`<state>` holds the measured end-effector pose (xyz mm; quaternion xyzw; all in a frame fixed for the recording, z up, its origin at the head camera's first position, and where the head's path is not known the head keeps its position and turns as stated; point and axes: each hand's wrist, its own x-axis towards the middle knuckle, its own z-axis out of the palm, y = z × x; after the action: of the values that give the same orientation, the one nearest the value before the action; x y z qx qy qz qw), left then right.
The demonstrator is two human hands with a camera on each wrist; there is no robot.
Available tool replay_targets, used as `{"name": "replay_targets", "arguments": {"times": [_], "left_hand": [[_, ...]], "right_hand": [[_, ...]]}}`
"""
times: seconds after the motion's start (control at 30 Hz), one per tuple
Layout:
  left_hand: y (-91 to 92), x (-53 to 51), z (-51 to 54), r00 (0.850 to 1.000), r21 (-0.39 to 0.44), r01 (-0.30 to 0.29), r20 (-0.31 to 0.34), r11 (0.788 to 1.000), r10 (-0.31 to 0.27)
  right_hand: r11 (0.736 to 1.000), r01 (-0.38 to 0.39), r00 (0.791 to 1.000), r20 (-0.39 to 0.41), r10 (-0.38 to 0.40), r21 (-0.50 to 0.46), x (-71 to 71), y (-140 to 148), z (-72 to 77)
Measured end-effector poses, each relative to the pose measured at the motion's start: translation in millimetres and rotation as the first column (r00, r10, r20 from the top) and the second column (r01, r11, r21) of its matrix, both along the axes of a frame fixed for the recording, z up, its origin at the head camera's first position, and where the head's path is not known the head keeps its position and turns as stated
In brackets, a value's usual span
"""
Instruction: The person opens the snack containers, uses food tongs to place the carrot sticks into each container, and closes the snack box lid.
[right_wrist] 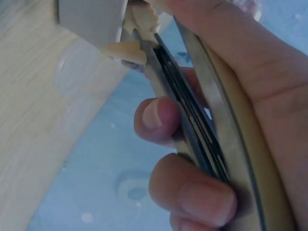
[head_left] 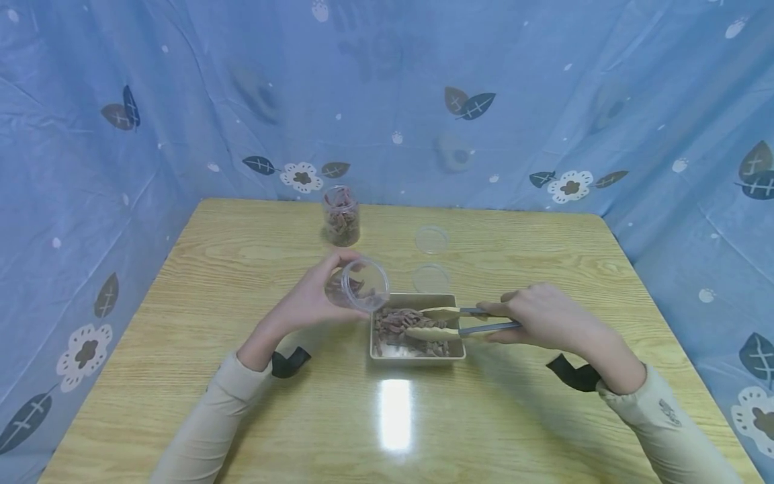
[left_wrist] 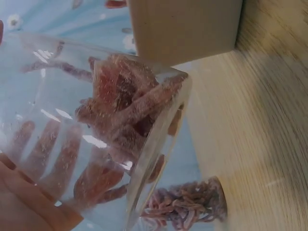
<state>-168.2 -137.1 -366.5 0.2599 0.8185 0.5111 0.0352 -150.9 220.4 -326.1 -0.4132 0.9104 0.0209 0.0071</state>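
My left hand [head_left: 317, 292] grips a clear plastic jar [head_left: 369, 282], tilted with its mouth toward the tray. Several brown-red dried meat strips [left_wrist: 130, 101] lie inside it, as the left wrist view shows. Just right of the jar stands a cream rectangular tray [head_left: 417, 361], partly filled with similar dried strips [head_left: 399, 321]. My right hand [head_left: 544, 312] holds tongs [head_left: 484, 327] with metal arms and cream tips. Those tips are spread apart over the strips in the tray. In the right wrist view, fingers curl round the tongs' handles [right_wrist: 202, 101].
A second clear jar [head_left: 342, 218], full of dried strips, stands upright toward the back of the wooden table [head_left: 514, 417]. Two clear round lids [head_left: 432, 239] lie behind the tray, one farther back than the other. A blue patterned curtain [head_left: 387, 101] hangs round the table.
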Motion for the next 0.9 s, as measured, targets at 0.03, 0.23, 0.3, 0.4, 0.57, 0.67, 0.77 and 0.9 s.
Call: {"name": "replay_targets", "arguments": {"times": [0.03, 0.23, 0.3, 0.4, 0.57, 0.67, 0.77, 0.9], "left_hand": [[-0.5, -1.8, -4.1, 1.000, -0.016, 0.003, -0.017, 1.000, -0.003], [-2.0, -5.1, -15.1, 0.983, -0.198, -0.043, -0.181, 0.979, 0.007], [-1.3, -3.2, -13.0, 0.973, -0.255, -0.066, -0.232, 0.965, 0.005], [0.0, -0.6, -10.4, 0.957, -0.326, -0.098, -0.291, 0.940, -0.001], [3.3, 2.2, -8.9, 0.934, -0.368, -0.123, -0.357, 0.922, -0.018], [4.7, 2.3, -10.1, 0.923, -0.365, -0.128, -0.385, 0.922, -0.024], [5.7, 1.9, -12.0, 0.911, -0.371, -0.131, -0.411, 0.919, -0.036], [9.3, 2.5, -13.3, 0.897, -0.394, -0.121, -0.437, 0.911, -0.070]], "right_hand": [[1.000, 0.006, 1.000, 0.004, -0.006, -0.010, 1.0, 1.4, 0.9], [0.998, 0.034, 0.999, -0.011, -0.035, -0.054, 7.1, 9.4, 7.6], [0.997, 0.030, 0.999, -0.022, -0.032, -0.072, 8.7, 11.9, 10.2], [0.995, 0.018, 0.999, -0.043, -0.022, -0.098, 10.4, 15.7, 13.6], [0.990, -0.006, 0.997, -0.077, -0.005, -0.141, 13.3, 22.1, 20.4], [0.987, -0.016, 0.996, -0.087, 0.002, -0.158, 14.7, 25.3, 24.2], [0.986, -0.017, 0.996, -0.087, 0.002, -0.166, 15.7, 27.5, 28.4], [0.986, 0.009, 0.998, -0.066, -0.020, -0.167, 16.8, 28.2, 35.0]]}}
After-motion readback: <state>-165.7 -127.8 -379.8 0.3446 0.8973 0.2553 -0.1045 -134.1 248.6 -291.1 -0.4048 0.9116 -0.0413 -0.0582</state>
